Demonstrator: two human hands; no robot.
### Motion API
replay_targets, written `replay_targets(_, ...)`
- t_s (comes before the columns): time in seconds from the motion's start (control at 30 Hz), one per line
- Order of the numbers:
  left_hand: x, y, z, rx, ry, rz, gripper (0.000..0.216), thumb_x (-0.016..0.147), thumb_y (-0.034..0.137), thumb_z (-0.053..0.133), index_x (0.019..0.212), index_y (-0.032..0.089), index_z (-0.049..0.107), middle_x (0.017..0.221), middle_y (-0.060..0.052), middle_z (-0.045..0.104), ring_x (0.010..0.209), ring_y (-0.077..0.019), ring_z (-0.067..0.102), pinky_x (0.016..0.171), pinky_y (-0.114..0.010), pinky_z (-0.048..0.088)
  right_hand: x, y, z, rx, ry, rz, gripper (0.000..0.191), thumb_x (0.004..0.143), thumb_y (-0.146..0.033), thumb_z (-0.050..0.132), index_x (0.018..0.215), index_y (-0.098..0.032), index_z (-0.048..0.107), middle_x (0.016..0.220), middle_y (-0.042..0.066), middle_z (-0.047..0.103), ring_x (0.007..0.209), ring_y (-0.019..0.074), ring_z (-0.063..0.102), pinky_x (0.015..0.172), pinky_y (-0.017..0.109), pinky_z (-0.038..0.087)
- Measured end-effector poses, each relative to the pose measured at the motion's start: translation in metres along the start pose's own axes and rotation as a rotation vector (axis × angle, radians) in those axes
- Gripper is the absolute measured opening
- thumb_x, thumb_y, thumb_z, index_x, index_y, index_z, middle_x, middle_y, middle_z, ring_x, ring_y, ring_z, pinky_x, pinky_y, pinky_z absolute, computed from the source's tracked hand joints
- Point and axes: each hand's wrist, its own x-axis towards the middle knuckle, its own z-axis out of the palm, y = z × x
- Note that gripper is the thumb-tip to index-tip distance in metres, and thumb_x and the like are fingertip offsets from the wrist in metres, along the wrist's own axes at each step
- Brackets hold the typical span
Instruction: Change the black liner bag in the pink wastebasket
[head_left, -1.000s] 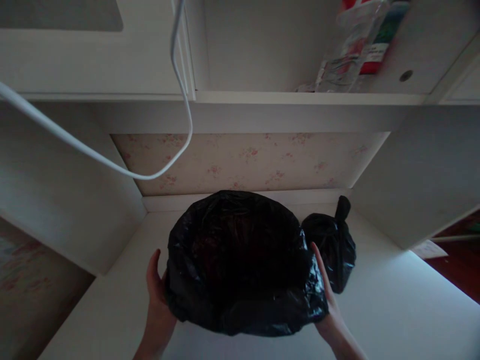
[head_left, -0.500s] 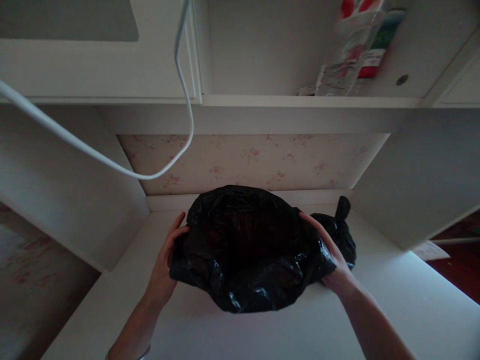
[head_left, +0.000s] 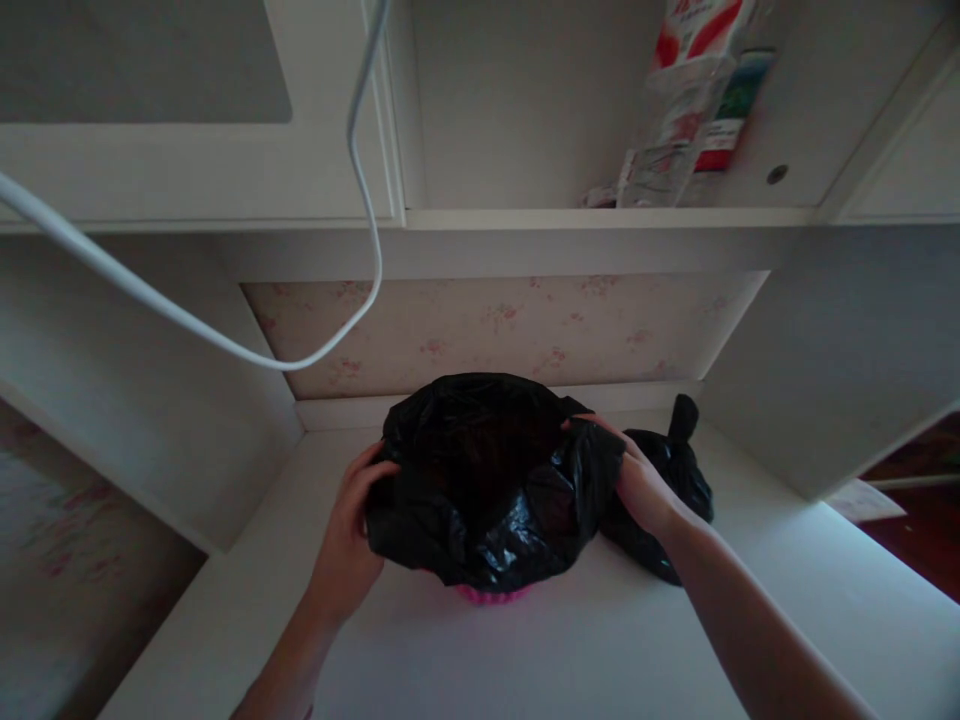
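Observation:
A black plastic bag (head_left: 502,540) stands wide open on the white desk, its mouth facing me and its rim folded outward. Below its front edge shows a strip of a pink ribbed container (head_left: 493,595); the rest of that is covered. My left hand (head_left: 358,520) grips the bag's left rim, fingers curled over the edge. On the right side my right hand (head_left: 634,475) holds the rim, with the fingertips reaching inside the opening. Just behind my right hand lies a second black bag (head_left: 671,465), bunched, with an upright twisted end.
A white cable (head_left: 300,362) hangs across the upper left. Overhead, a shelf (head_left: 615,220) holds a clear plastic bottle (head_left: 667,150) and a red and green package (head_left: 731,110). White side panels (head_left: 840,350) flank the desk (head_left: 570,660), with flowered wallpaper (head_left: 487,330) behind.
Both hands have come inward, the right one more, gathering the bag's rim narrower. The front edge has risen, and the pink container now shows underneath.

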Motion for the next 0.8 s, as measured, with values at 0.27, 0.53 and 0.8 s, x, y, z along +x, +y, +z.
replay_targets(0.27, -0.031, 0.04, -0.001, 0.308, 0.136, 0.512, 0.048, 0.087, 0.037, 0.074, 0.134, 0.039, 0.065, 0.143, -0.008, 0.056, 0.135, -0.0351, 0.048, 0.117, -0.053, 0.038, -0.039, 0.017, 0.0, -0.126, 0.153, -0.211, 0.042, 0.085, -0.034, 0.069, 0.127, -0.03, 0.068, 0.13, 0.005, 0.072, 0.124, 0.0261, 0.066, 0.11, 0.042, 0.05)
replay_targets(0.53, -0.024, 0.053, 0.001, -0.149, -0.001, 0.117, 0.036, 0.095, 0.056, 0.057, 0.095, 0.031, 0.083, 0.122, -0.008, 0.074, 0.117, -0.036, 0.064, 0.106, -0.051, 0.049, -0.045, 0.042, -0.019, 0.047, 0.092, -0.1, 0.055, 0.095, -0.064, 0.058, 0.14, -0.032, 0.063, 0.151, 0.006, 0.061, 0.147, 0.0325, 0.048, 0.125, 0.053, 0.035)
replay_targets(0.8, -0.016, 0.04, 0.008, -0.608, 0.578, -0.623, 0.023, 0.09, 0.044, 0.067, 0.098, 0.027, 0.08, 0.102, 0.001, 0.079, 0.115, -0.0281, 0.069, 0.112, -0.046, 0.049, -0.08, 0.039, 0.027, -0.222, 0.33, -0.444, 0.06, 0.095, -0.034, 0.068, 0.151, -0.034, 0.046, 0.159, 0.013, 0.046, 0.138, 0.031, 0.054, 0.111, 0.057, 0.05)
